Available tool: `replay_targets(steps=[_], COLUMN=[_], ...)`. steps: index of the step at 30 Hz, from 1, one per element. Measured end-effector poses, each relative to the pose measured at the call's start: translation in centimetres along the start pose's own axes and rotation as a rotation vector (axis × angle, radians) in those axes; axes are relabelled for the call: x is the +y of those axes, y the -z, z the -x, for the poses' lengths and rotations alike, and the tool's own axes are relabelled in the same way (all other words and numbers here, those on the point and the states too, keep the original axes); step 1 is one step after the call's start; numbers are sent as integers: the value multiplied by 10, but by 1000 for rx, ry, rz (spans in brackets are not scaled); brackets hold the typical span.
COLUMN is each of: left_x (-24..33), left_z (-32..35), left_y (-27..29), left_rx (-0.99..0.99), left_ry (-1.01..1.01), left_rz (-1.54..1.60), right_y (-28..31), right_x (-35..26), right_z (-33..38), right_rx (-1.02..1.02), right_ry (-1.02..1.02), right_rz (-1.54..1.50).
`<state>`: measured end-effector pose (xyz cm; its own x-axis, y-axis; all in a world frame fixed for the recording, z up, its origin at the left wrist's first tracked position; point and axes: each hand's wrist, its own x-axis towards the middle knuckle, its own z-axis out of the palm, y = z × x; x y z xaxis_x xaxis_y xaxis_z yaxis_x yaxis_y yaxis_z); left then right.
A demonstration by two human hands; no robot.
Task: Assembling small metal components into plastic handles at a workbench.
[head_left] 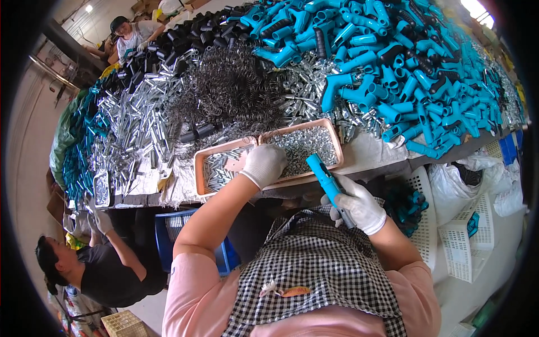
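My right hand, in a white glove, grips a teal plastic handle part held upright over my checkered apron. In its own white glove, my left hand reaches into a shallow orange tray of small silver metal pieces, with its fingers curled down on them. Whether it holds any piece is hidden. The tray sits at the table's near edge, split into two compartments.
The table holds heaps of teal handles, black grips, coiled wire springs and silver tubes. White perforated baskets stand at my right. One person works at the lower left, another at the far end.
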<state>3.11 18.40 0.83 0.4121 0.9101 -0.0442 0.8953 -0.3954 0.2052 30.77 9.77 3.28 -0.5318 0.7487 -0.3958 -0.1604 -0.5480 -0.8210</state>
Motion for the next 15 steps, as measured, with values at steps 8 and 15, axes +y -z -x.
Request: replay_targets(steps=[8, 15], left_x=[4, 2], left_z=[1, 12], left_y=[-10, -13], left_rx=[1, 295], left_ry=[-76, -45], left_rz=[94, 454], right_y=[-11, -15], right_x=[10, 12], right_z=[-8, -4], right_rx=[-64, -54], right_ry=[-25, -27], right_rz=[-159, -210])
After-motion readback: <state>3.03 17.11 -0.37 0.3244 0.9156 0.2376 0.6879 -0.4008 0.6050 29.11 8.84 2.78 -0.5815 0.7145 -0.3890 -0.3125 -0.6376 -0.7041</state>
